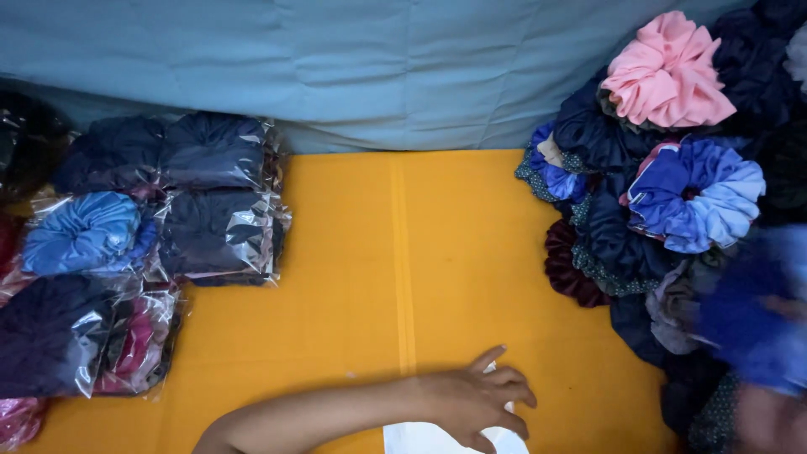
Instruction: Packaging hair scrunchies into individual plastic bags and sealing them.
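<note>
Orange counter: left hand is pressing flat, fingers spread, on a white bag at the near edge. Right hand, blurred at near right, is lifting a blue scrunchie beside the scrunchie pile; grip unclear. Bagged scrunchies are sitting far left.

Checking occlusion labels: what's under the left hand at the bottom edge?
Under the left hand lies a flat white sheet or bag on the orange cloth. Its fingers cover the sheet's upper edge, and the frame cuts off the rest, so its kind is unclear.
</note>
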